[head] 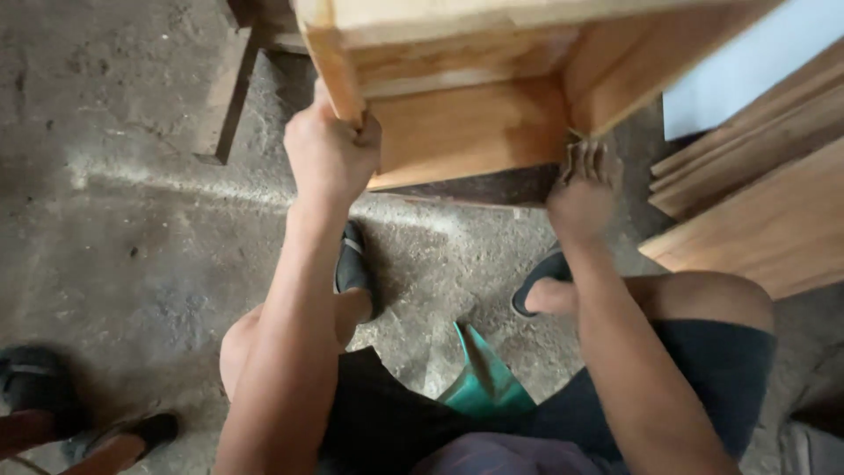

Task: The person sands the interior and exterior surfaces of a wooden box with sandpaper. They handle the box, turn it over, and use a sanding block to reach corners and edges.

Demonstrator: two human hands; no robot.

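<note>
A wooden box-like cabinet (475, 123) of pale and orange-brown boards is held up in front of me above the concrete floor. My left hand (330, 154) is closed around its front left corner post. My right hand (582, 189) grips the lower right edge of the cabinet, fingers hooked up under the board. Both forearms reach forward from my lap. I am seated, with my knees apart and my feet in dark sandals on the floor below the cabinet.
Flat wooden boards (756, 202) lie stacked at the right. A green stool seat (483, 378) shows between my legs. Another person's sandalled feet (79, 422) stand at the lower left. A dark wooden leg (224, 97) stands at the upper left.
</note>
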